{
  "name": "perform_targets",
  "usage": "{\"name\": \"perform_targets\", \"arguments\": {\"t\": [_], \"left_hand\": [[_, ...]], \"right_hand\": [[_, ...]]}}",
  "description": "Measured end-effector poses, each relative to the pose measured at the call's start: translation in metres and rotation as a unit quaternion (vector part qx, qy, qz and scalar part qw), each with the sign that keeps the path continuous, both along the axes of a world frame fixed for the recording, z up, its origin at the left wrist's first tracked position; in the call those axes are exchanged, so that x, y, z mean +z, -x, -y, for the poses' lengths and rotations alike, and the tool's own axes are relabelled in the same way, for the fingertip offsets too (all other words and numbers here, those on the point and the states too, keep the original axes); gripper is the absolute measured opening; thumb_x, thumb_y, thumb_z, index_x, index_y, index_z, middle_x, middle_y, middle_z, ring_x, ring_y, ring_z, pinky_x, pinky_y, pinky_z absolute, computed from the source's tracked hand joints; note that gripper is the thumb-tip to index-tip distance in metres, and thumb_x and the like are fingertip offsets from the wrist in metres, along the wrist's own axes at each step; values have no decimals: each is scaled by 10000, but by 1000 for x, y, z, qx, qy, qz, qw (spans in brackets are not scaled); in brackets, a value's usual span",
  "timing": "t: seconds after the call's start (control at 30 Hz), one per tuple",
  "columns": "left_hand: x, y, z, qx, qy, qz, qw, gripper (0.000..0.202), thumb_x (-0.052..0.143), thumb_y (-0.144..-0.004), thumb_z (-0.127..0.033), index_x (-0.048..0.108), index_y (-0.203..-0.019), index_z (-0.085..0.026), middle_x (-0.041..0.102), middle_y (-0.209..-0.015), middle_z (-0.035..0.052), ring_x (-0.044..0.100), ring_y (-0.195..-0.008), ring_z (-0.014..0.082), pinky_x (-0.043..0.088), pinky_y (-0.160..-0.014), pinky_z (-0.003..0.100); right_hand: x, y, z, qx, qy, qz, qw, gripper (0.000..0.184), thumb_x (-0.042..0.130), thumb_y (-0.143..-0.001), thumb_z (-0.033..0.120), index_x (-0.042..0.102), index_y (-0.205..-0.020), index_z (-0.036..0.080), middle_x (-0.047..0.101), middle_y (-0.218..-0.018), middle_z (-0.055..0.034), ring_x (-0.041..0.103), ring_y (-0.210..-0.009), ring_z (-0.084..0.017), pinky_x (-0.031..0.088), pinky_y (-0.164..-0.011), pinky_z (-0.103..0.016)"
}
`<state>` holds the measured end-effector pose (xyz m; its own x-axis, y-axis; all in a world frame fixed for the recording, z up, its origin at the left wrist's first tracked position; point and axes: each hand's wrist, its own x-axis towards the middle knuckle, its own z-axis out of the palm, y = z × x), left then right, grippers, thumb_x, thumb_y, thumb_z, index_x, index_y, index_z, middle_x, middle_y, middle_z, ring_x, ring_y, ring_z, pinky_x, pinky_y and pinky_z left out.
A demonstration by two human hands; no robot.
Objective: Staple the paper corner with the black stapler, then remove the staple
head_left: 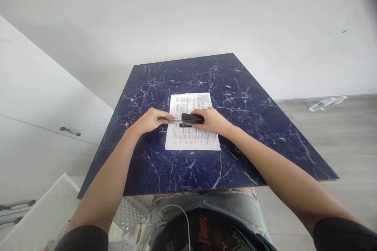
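Observation:
My right hand is wrapped around a black stapler lying sideways over a printed sheet of paper. The stapler's upper and lower parts show a slight gap between them. At its left end, a thin metal strip reaches toward my left hand. That hand's fingers pinch the dark outer end of this piece; its exact shape is partly hidden by the fingers. The paper lies flat under the stapler, maybe more than one sheet thick.
A small grey piece, perhaps a staple strip, lies farther back on the dark blue marbled table. A clear plastic item rests on the floor at right. White drawers and a white perforated basket stand at left.

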<state>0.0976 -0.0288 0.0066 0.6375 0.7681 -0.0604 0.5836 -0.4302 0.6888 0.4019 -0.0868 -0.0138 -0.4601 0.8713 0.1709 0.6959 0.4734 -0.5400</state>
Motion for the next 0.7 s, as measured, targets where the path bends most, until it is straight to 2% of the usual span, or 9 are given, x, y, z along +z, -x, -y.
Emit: {"name": "perform_targets", "arguments": {"t": [0.13, 0.23, 0.4, 0.57, 0.63, 0.7], "left_hand": [[-10, -11, 2, 10, -25, 48, 998, 252, 679, -899, -192, 819, -1085, -289, 811, -1091, 39, 762, -1012, 224, 577, -1034, 429], [-21, -29, 6, 2, -58, 61, 996, 261, 707, -882, -172, 799, -1107, -265, 808, -1061, 47, 758, -969, 218, 586, -993, 416], [-34, -52, 7, -4, -149, 68, 986, 270, 629, -894, -93, 767, -1077, -236, 776, -1025, 61, 722, -959, 210, 579, -938, 395], [-32, -56, 10, 22, -174, 74, 982, 225, 613, -888, -107, 734, -1037, -223, 767, -994, 55, 716, -908, 209, 575, -897, 381], [-28, -55, 13, 31, -166, 69, 983, 213, 639, -877, -120, 722, -1038, -232, 776, -1000, 41, 722, -902, 207, 570, -902, 375], [-25, -52, 16, 68, -152, 53, 985, 174, 667, -877, -151, 712, -1022, -235, 781, -987, 33, 728, -894, 210, 566, -901, 373]], "right_hand": [[4, -4, -3, 15, 22, 0, 1000, 192, 847, -792, 268, 717, -919, 207, 732, -825, -21, 643, -720, -188, 446, -616, -312], [7, -4, -4, 20, 28, 0, 999, 190, 865, -757, 234, 709, -862, 208, 706, -766, 1, 615, -695, -172, 416, -617, -302], [11, -2, -6, 16, 23, 12, 1000, 211, 872, -737, 214, 668, -788, 197, 656, -708, 14, 583, -680, -155, 378, -613, -284], [9, 5, -3, 4, 10, 47, 999, 220, 873, -760, 234, 668, -830, 192, 679, -738, -3, 594, -680, -161, 380, -605, -286], [8, 12, 2, -17, -12, 64, 998, 249, 858, -800, 302, 685, -944, 196, 712, -811, -33, 624, -717, -188, 395, -602, -294], [8, 19, 7, -31, -37, 69, 996, 307, 798, -878, 382, 679, -1097, 202, 738, -911, -66, 657, -772, -220, 419, -602, -310]]}}
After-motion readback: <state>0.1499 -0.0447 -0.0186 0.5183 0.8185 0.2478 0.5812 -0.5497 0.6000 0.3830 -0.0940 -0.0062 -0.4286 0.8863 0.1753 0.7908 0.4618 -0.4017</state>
